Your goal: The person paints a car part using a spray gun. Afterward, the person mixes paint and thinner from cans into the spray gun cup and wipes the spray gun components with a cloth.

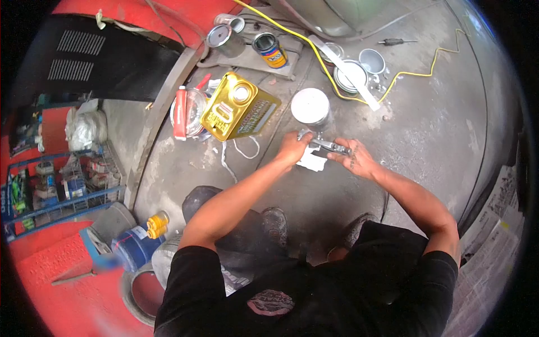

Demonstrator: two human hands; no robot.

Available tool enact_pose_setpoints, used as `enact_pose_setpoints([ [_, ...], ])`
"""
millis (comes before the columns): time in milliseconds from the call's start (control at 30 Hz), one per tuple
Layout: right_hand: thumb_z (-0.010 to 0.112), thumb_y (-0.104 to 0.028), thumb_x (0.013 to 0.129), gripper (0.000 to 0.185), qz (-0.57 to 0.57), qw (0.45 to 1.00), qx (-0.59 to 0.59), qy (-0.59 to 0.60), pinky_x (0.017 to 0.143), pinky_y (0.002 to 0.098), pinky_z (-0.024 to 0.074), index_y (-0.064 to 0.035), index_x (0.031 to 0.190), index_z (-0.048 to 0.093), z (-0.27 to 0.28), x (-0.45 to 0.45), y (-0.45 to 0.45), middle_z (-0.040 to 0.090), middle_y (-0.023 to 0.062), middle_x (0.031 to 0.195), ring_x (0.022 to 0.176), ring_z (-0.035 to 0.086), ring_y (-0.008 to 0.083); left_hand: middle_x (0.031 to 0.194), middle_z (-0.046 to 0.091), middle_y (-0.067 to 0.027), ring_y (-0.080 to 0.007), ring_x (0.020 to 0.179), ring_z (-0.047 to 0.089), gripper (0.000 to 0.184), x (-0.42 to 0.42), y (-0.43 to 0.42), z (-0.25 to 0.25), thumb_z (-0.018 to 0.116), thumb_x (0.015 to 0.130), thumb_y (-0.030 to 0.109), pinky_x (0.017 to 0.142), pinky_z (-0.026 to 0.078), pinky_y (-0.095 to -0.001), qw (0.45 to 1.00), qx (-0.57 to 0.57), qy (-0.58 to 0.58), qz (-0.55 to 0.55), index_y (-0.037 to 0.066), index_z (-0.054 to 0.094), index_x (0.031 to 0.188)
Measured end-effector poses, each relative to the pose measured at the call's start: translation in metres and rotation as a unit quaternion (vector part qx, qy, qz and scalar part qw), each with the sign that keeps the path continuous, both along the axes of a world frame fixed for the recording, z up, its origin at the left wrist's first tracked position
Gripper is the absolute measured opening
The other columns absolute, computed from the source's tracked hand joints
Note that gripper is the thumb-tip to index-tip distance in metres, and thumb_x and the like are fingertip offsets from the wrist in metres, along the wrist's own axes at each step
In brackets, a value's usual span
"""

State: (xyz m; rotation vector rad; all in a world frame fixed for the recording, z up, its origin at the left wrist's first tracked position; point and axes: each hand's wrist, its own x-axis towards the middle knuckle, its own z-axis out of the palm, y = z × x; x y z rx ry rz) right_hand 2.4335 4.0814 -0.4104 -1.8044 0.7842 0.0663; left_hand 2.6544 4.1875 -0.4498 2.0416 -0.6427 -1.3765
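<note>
Both hands are on a silvery metal tool that looks like a spray gun (330, 146), held low over the floor. My left hand (292, 150) is closed around its left end, thumb on top. My right hand (358, 159) grips the other end, with grey smears on the fingers. Just beyond the tool is a round container with a white top (310, 105); whether it is joined to the tool I cannot tell. White paper or cloth (312, 160) shows below the tool, between the hands. A gold rectangular tin (238, 106) lies to the left.
Open cans (225, 40) and a labelled paint can (272, 51) stand on a board at the back. A white strip (352, 73) lies across a round can (343, 84). A yellow cord (414, 73) crosses the floor. A screwdriver-like tool (396, 41) lies at the back right.
</note>
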Motion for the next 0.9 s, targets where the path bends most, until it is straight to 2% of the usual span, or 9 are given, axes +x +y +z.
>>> enact_pose_setpoints([
  [67, 0.072, -0.037, 0.093, 0.039, -0.015, 0.999, -0.017, -0.023, 0.075, 0.0477, 0.0486, 0.0006, 0.104, 0.065, -0.01, -0.001, 0.003, 0.064, 0.0213, 0.079, 0.078, 0.065, 0.0354, 0.097, 0.073, -0.0157, -0.0195, 0.081, 0.069, 0.045, 0.001, 0.0, 0.006, 0.067, 0.102, 0.035, 0.069, 0.053, -0.0382, 1.0, 0.009, -0.001, -0.005, -0.009, 0.068, 0.115],
  [167, 0.072, -0.038, 0.093, 0.039, -0.013, 1.0, 0.007, -0.023, 0.074, 0.0482, 0.0484, 0.0002, 0.102, 0.065, -0.008, -0.001, 0.001, 0.065, 0.0215, 0.08, 0.079, 0.065, 0.0373, 0.097, 0.073, -0.0153, -0.0197, 0.081, 0.069, 0.046, 0.002, -0.002, 0.006, 0.066, 0.103, 0.035, 0.069, 0.054, -0.0382, 1.0, 0.012, -0.009, -0.016, -0.009, 0.068, 0.116],
  [267, 0.072, -0.038, 0.093, 0.04, 0.003, 0.999, -0.008, -0.039, 0.075, 0.0494, 0.0487, -0.0004, 0.104, 0.065, -0.011, -0.002, 0.0, 0.066, 0.0226, 0.082, 0.082, 0.066, 0.0404, 0.097, 0.073, -0.0157, -0.0198, 0.08, 0.069, 0.046, -0.001, -0.003, 0.012, 0.066, 0.103, 0.035, 0.069, 0.054, -0.0383, 1.0, -0.001, -0.014, -0.02, -0.009, 0.067, 0.118],
  [367, 0.071, -0.038, 0.095, 0.043, 0.011, 1.0, 0.0, -0.023, 0.081, 0.0472, 0.0529, -0.0043, 0.121, 0.069, -0.01, -0.002, -0.001, 0.073, 0.0232, 0.1, 0.093, 0.07, 0.041, 0.098, 0.072, -0.016, -0.0195, 0.081, 0.068, 0.045, -0.001, -0.004, 0.012, 0.065, 0.104, 0.033, 0.07, 0.054, -0.038, 1.0, 0.002, -0.011, -0.015, -0.01, 0.067, 0.118],
  [467, 0.072, -0.038, 0.095, 0.042, 0.034, 0.999, -0.018, 0.012, 0.08, 0.0487, 0.0528, -0.0038, 0.12, 0.069, -0.008, 0.0, -0.003, 0.073, 0.0242, 0.099, 0.093, 0.07, 0.0432, 0.097, 0.072, -0.0158, -0.0193, 0.082, 0.067, 0.044, 0.0, -0.003, 0.008, 0.065, 0.104, 0.031, 0.07, 0.054, -0.0376, 1.0, 0.004, -0.009, -0.012, -0.01, 0.067, 0.119],
  [567, 0.071, -0.041, 0.094, 0.041, 0.014, 0.999, -0.04, -0.034, 0.076, 0.0527, 0.0479, -0.0018, 0.105, 0.064, -0.019, -0.002, 0.001, 0.066, 0.0249, 0.084, 0.086, 0.065, 0.0453, 0.098, 0.071, -0.0155, -0.0191, 0.082, 0.067, 0.043, 0.002, -0.002, 0.006, 0.064, 0.105, 0.03, 0.071, 0.054, -0.0372, 1.0, 0.003, -0.015, -0.021, -0.01, 0.066, 0.119],
  [733, 0.071, -0.042, 0.094, 0.042, 0.023, 0.998, -0.044, -0.034, 0.075, 0.0528, 0.0477, -0.0023, 0.104, 0.064, -0.019, -0.002, 0.0, 0.065, 0.0245, 0.082, 0.085, 0.064, 0.0461, 0.098, 0.071, -0.0154, -0.019, 0.082, 0.067, 0.042, 0.002, -0.001, 0.005, 0.064, 0.105, 0.029, 0.071, 0.053, -0.0368, 1.0, 0.015, 0.005, -0.011, -0.011, 0.066, 0.119],
  [833, 0.071, -0.043, 0.094, 0.042, 0.025, 0.998, -0.036, -0.052, 0.075, 0.0529, 0.048, -0.0024, 0.102, 0.064, -0.016, -0.001, 0.0, 0.065, 0.0244, 0.082, 0.085, 0.064, 0.0463, 0.088, 0.074, -0.0201, -0.0261, 0.077, 0.071, 0.041, -0.001, 0.0, 0.004, 0.066, 0.102, 0.031, 0.069, 0.053, -0.0434, 0.999, -0.01, -0.04, -0.006, -0.009, 0.07, 0.106],
  [900, 0.071, -0.043, 0.095, 0.043, 0.02, 0.996, -0.055, -0.06, 0.076, 0.0532, 0.0492, -0.0024, 0.106, 0.065, -0.022, -0.006, 0.001, 0.067, 0.0246, 0.086, 0.087, 0.065, 0.0467, 0.095, 0.073, -0.0175, -0.0226, 0.081, 0.069, 0.042, -0.005, -0.002, 0.014, 0.066, 0.103, 0.031, 0.07, 0.054, -0.0397, 1.0, 0.007, -0.006, -0.009, -0.009, 0.068, 0.115],
])
